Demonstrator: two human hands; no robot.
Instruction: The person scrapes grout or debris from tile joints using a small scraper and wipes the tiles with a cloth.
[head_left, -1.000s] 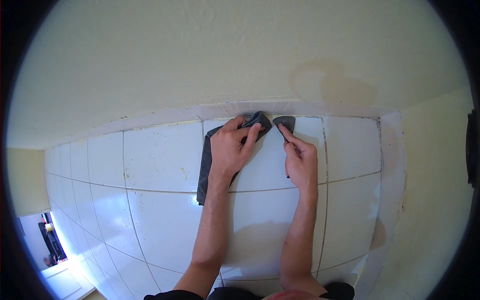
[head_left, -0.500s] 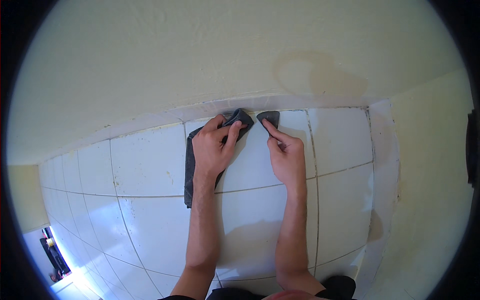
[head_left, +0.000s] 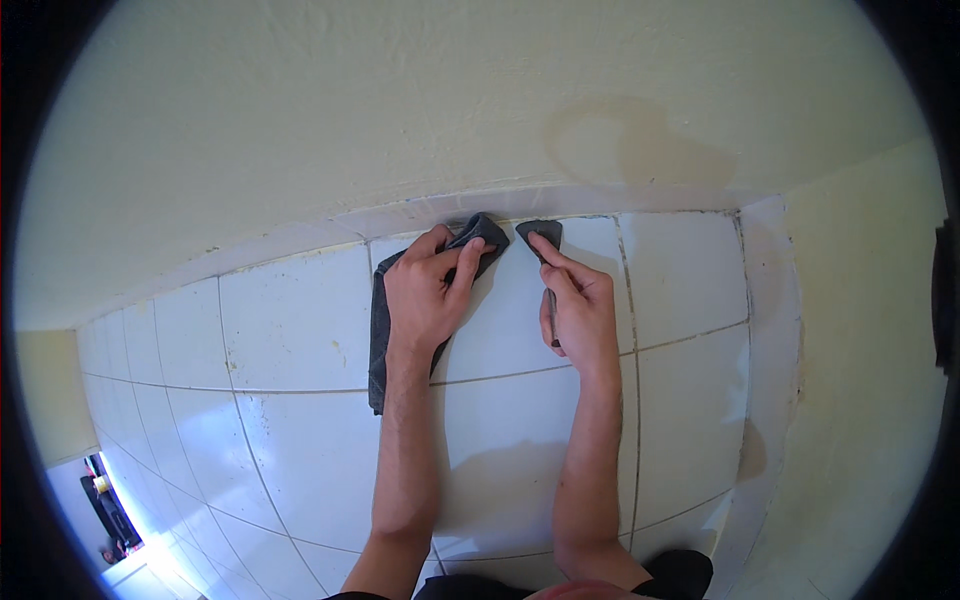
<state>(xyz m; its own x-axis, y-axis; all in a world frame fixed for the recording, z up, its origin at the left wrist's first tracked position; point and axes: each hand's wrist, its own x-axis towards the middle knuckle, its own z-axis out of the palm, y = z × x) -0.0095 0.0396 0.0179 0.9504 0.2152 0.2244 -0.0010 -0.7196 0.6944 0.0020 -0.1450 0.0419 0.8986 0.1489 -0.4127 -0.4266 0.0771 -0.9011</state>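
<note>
My left hand [head_left: 427, 293] is closed on a folded dark grey cloth [head_left: 379, 335], one end of which is bunched near the foot of the wall while the rest trails over the floor tiles. To its right, my right hand [head_left: 582, 305] grips a putty knife [head_left: 543, 234] with a dark, flared blade. The index finger lies stretched along the blade, and the lower end of the handle shows beneath the curled fingers. The blade's wide edge is at the joint between the white tiled floor [head_left: 300, 320] and the skirting [head_left: 430, 212].
A cream wall [head_left: 350, 110] with a brownish stain rises ahead. Another wall [head_left: 850, 350] with its own skirting stands on the right, meeting it in a corner. Dark grout lines and yellowish specks mark the tiles. At the far left are a bright opening and dark objects [head_left: 110, 510].
My right hand has turned and shifted slightly right, so the putty knife's handle now shows below the fingers. The left hand and the cloth have stayed almost still.
</note>
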